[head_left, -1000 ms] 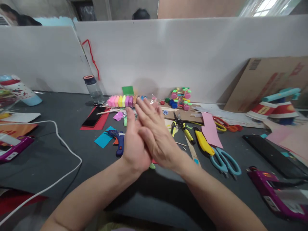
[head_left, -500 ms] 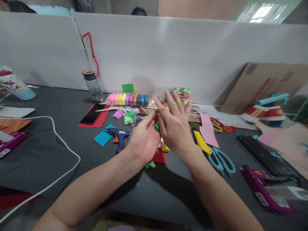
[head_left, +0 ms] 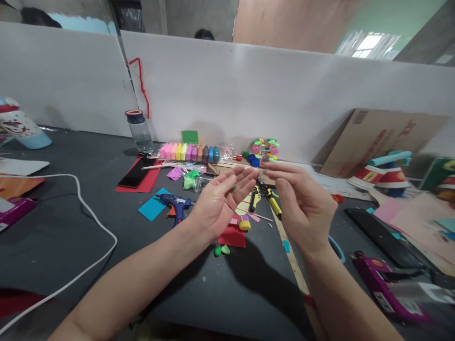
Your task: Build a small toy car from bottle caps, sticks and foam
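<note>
My left hand [head_left: 222,201] is turned palm up above the middle of the table, its fingers loosely stretched. A small piece of green clay [head_left: 234,186] lies in it beside the thumb, mostly hidden. To the right, apart from it, my right hand [head_left: 307,208] is held with fingers extended leftward and nothing visible in it. Below the hands are a red paper [head_left: 232,239], a small yellow and purple clay piece [head_left: 244,223] and two green clay lumps [head_left: 222,250]. Yellow-and-black pliers [head_left: 273,203] lie between the hands.
A blue glue gun [head_left: 178,204] rests on the left, near a phone [head_left: 135,173] and a water bottle [head_left: 138,131]. Coloured clay packs [head_left: 190,152] line the back, beside a colourful clay model [head_left: 265,149]. A purple tool [head_left: 389,289] sits at right. A white cable [head_left: 95,213] crosses the left side.
My right hand has lifted off the left palm and moved right, uncovering the pliers and the clay model. The left hand stays nearly in place with the green clay.
</note>
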Available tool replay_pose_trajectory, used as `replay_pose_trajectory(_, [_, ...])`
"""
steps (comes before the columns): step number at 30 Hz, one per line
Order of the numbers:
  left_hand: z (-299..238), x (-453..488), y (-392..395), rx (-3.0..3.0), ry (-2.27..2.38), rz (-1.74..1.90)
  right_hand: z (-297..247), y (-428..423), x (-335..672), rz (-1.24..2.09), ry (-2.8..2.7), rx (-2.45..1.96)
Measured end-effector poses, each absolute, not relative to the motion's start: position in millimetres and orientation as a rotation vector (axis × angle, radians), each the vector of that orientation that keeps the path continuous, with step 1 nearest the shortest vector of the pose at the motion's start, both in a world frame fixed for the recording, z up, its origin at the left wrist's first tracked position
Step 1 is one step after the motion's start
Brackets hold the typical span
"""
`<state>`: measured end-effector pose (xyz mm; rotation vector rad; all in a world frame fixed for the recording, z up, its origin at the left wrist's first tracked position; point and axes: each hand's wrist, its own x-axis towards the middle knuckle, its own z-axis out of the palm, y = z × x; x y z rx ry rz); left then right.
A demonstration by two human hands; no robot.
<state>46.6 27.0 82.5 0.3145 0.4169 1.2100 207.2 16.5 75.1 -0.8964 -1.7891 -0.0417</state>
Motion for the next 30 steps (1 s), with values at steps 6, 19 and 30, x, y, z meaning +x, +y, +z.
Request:
replay_pose_trajectory(6, [85.6, 30.8, 38.4, 0.323, 0.437, 1.218, 22.0, -12.7, 209.9, 0.163, -2.318, -0.973])
replay_pose_trajectory(19, [76.9, 27.2, 39.1, 0.980, 0.586, 1.098, -11.7, -26.2, 206.4, 0.609, -2.345, -1.333])
replay_pose_trajectory(30, [67.9, 12.5, 36.0, 2.054, 0.917, 0.329, 3.3, -25.1, 215.6, 0.851, -2.086, -1.247])
